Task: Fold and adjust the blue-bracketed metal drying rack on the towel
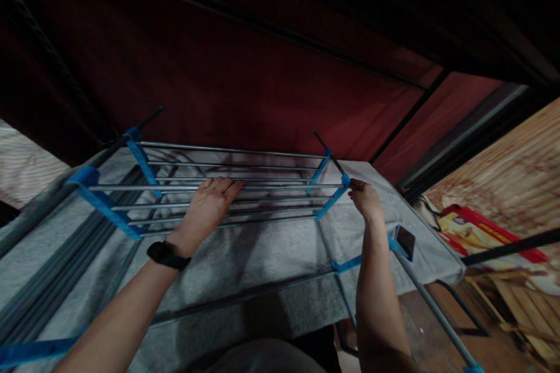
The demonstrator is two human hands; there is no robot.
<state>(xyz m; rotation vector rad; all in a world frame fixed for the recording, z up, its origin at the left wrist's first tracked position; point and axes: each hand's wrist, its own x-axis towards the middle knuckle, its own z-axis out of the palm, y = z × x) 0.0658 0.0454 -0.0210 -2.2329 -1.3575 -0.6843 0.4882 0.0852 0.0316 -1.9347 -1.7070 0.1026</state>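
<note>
A partly assembled rack of grey metal tubes (280,187) and blue plastic brackets lies over a grey cloth-covered surface. My left hand (214,197), with a black watch (168,255) on its wrist, is closed over one of the long tubes near the middle. At the rack's right end, my right hand (366,199) pinches the corner of a blue plastic bracket (334,197), where a tube joins it. Its fingertips are partly hidden. The left-end bracket (105,205) stands apart from both hands. Short tubes stick out past the brackets at the back.
Several loose tubes (65,262) lie together at the left. More tubing with a blue bracket (350,263) is in front of the rack. A phone (405,242) rests near the right edge. A red and yellow box (485,232) sits beyond; dark red fabric (245,76) hangs behind.
</note>
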